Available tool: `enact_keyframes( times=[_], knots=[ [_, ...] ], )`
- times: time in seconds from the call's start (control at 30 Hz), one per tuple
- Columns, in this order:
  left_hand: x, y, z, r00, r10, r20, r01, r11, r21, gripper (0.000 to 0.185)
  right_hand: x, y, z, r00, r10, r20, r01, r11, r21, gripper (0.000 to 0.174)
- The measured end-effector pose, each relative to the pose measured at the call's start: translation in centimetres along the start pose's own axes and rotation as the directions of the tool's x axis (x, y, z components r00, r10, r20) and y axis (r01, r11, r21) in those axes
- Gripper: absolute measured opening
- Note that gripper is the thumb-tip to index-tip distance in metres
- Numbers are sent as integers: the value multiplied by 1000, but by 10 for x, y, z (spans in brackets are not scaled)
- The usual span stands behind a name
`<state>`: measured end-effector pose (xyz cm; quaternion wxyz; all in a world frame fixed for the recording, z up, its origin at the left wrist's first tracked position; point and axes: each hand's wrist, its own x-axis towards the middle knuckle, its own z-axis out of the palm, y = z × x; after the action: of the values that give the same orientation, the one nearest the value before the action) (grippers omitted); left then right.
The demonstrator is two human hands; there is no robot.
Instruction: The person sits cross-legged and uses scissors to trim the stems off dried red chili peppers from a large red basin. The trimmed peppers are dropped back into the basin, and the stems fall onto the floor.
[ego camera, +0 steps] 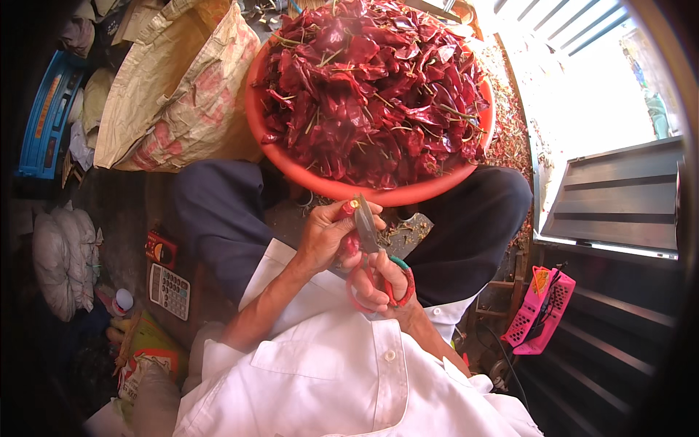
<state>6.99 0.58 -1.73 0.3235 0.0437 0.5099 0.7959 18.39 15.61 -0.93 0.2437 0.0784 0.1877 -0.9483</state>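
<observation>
My left hand (322, 235) is closed around a dried red chili pepper (349, 246), whose cut-looking, pale end points up between thumb and fingers. In my right hand (387, 284) is a pair of scissors (367, 224) with red and green wrapped handles, its blades against the pepper's upper end. The blades look nearly closed. Just beyond both hands, a large orange-red plastic basin (377, 196) is heaped with dried red chili peppers (371, 93), many with stems. Beneath the hands, a dark sheet (418, 232) bears stem scraps.
A woven sack (185, 109) stands left of the basin. Farther left lie a calculator (170, 291), a small red device (161, 249) and a blue plastic object (46, 117). A pink perforated basket (540, 311) is at right. Chili scraps (505, 109) cover the floor beyond my right knee.
</observation>
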Motion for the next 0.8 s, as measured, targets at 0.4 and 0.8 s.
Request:
enact_keyframes(
  times=[0.4, 0.8],
  knots=[
    [2, -13, 4, 999, 17, 46, -6, 975, -221, 38, 4, 1, 5, 995, -48, 92, 41, 996, 79, 51],
    [-9, -9, 8, 996, -7, -85, -2, 995, -103, 35, 3, 3, 11, 990, -74, -118, 56, 987, -150, 52]
  ],
)
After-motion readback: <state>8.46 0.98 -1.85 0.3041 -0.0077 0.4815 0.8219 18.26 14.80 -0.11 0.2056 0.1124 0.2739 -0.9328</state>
